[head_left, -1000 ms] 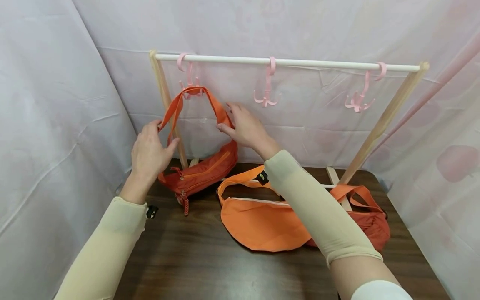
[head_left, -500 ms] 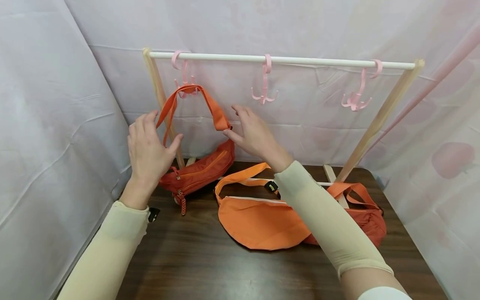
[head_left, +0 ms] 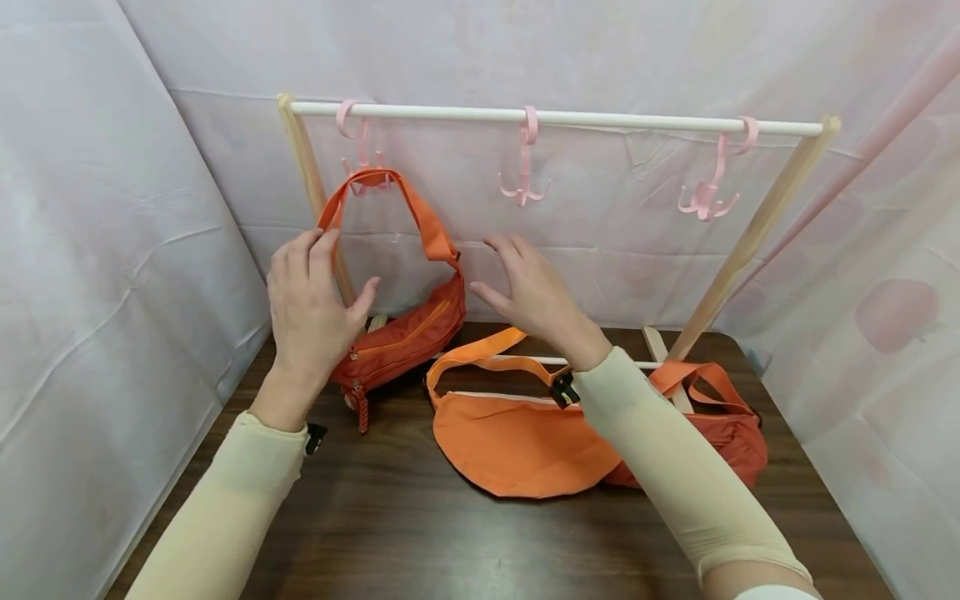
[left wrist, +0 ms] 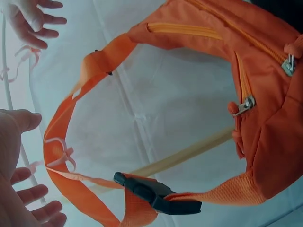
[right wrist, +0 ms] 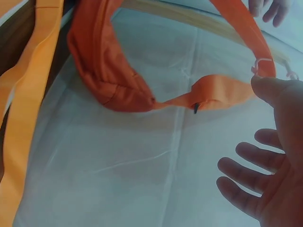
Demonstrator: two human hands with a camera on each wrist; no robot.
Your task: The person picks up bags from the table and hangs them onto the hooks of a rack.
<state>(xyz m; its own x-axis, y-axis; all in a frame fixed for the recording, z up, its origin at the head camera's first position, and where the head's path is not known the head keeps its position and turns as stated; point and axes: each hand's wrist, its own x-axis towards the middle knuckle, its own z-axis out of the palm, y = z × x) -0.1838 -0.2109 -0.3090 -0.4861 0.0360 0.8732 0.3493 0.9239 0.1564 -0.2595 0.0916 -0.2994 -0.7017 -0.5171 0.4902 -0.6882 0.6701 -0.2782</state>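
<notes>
Being spread near the bag (head_left: 405, 353) are the left hand (head_left: 303, 308) and right hand (head_left: 543, 292); nothing is being gripped. Seemingly light and limp, the bag is being judged best held by its orange strap (head_left: 424, 218). Its rust red is being broken by orange zips (left wrist: 184, 30), its weight apparently being carried by the leftmost pink hook (head_left: 363, 146).

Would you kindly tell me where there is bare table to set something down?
The table is bare between the left sleeve and the orange bag, and in front of that bag. It is crowded at right, by the second red bag, and back left, around the hooked red bag.
</notes>
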